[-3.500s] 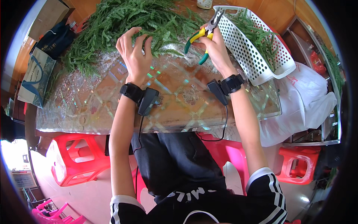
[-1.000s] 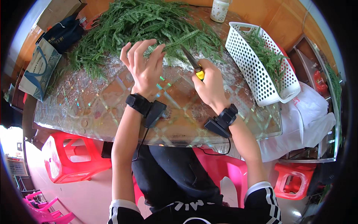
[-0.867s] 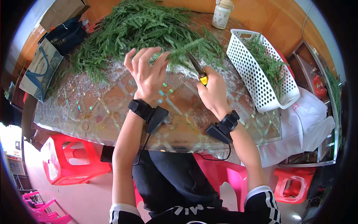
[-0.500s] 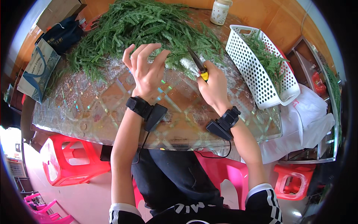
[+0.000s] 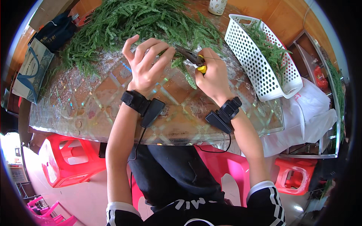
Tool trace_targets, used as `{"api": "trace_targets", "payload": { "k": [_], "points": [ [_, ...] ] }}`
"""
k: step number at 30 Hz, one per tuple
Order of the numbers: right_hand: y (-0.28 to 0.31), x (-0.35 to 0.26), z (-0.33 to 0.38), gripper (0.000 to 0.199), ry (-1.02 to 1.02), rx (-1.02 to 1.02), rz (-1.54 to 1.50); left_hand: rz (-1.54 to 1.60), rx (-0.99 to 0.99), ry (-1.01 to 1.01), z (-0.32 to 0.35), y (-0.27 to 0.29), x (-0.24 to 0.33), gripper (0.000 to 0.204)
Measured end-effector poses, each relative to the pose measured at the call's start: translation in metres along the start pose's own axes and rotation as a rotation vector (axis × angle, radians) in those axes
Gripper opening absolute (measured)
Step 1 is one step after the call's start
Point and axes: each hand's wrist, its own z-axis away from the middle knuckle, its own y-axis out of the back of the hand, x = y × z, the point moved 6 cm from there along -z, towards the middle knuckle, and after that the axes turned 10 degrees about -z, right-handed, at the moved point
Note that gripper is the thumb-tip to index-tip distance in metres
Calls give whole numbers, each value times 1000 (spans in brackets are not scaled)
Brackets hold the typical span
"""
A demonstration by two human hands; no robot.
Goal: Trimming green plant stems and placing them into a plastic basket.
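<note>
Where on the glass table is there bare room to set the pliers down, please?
The near half of the glass table is bare, from the blue paper bag at the left edge across to the left hand. A smaller strip lies between the right hand and the white basket. The far side is crowded with green sprigs.

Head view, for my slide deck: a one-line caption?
Left hand holds a green sprig while right hand grips yellow-handled pliers on it.

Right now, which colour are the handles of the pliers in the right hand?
Yellow; the pliers in the right hand show best in the head view.
</note>
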Motion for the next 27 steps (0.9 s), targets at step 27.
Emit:
{"api": "trace_targets", "payload": {
  "k": [27],
  "points": [
    [18,-10,-4,28,218,156,213,72,-23,-15,5,-10,7,23]
  ]
}}
